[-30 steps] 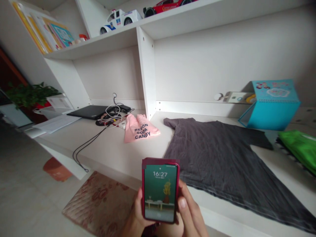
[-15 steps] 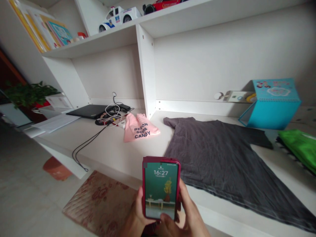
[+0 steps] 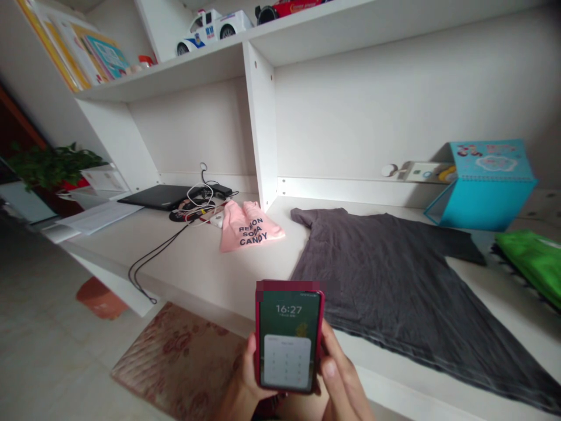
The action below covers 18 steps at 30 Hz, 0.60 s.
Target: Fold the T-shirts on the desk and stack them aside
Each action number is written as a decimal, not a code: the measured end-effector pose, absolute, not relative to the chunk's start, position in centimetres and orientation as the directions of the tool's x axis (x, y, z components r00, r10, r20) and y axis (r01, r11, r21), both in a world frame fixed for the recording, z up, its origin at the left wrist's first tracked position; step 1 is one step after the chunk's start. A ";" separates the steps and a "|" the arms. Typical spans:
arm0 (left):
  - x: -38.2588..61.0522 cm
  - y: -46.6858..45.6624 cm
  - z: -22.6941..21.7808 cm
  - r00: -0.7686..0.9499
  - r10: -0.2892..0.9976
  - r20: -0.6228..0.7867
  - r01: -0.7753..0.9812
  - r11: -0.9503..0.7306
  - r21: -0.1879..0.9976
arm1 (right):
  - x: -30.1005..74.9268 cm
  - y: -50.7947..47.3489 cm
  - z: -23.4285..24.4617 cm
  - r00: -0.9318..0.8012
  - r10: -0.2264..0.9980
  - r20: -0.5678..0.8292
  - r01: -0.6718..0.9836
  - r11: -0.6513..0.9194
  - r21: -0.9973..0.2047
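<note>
A smartphone (image 3: 288,327) in a dark red case is upright in front of me, its screen lit with the time 16:27 and a pale keypad panel. My left hand (image 3: 246,374) grips its left edge and lower part. My right hand (image 3: 342,374) is wrapped along the right edge, with the thumb beside the screen. Beyond the phone, a dark grey T-shirt (image 3: 385,280) lies spread flat on the white desk (image 3: 197,269). To its left lies a pink folded garment (image 3: 252,228) with dark lettering.
A closed black laptop (image 3: 160,197), tangled cables (image 3: 197,204) and papers (image 3: 99,218) occupy the desk's left end. A blue desk calendar (image 3: 482,193) and folded green clothing (image 3: 532,263) stand at the right. Toy cars sit on the shelf (image 3: 197,65) above. A patterned mat (image 3: 175,362) lies on the floor.
The right thumb has lifted off the lower screen and moved to the phone's right side. A keypad panel now covers the lower screen, and the wallpaper has darkened.
</note>
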<state>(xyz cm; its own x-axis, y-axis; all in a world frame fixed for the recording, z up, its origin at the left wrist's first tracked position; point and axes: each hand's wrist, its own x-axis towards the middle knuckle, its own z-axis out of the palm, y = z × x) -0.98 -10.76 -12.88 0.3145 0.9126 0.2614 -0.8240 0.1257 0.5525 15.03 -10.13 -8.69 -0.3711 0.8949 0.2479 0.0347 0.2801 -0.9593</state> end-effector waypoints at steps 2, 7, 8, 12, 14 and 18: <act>-0.8 -10.6 -12.3 0.332 0.895 0.298 -0.829 0.126 0.545 | 14.7 -10.0 -8.6 -0.410 0.881 0.236 0.007 0.262 -0.965; -0.7 -10.6 -12.0 0.337 0.885 0.320 -0.835 0.125 0.535 | 14.1 -9.6 -8.8 -0.469 0.821 0.325 -0.124 0.303 -0.945; -0.7 -10.6 -12.2 0.327 0.892 0.313 -0.837 0.120 0.534 | 14.1 -9.4 -8.8 -0.470 0.814 0.341 -0.112 0.328 -0.938; -0.7 -10.6 -12.5 0.303 0.898 0.321 -0.845 0.097 0.527 | 14.3 -9.1 -9.2 -0.487 0.801 0.348 -0.081 0.355 -0.931; -0.7 -10.5 -12.4 0.319 0.891 0.324 -0.837 0.105 0.536 | 14.3 -9.2 -9.4 -0.484 0.809 0.334 -0.040 0.361 -0.932; -0.7 -10.7 -12.4 0.310 0.907 0.284 -0.826 0.109 0.553 | 14.0 -9.5 -10.1 -0.479 0.830 0.285 0.085 0.367 -0.926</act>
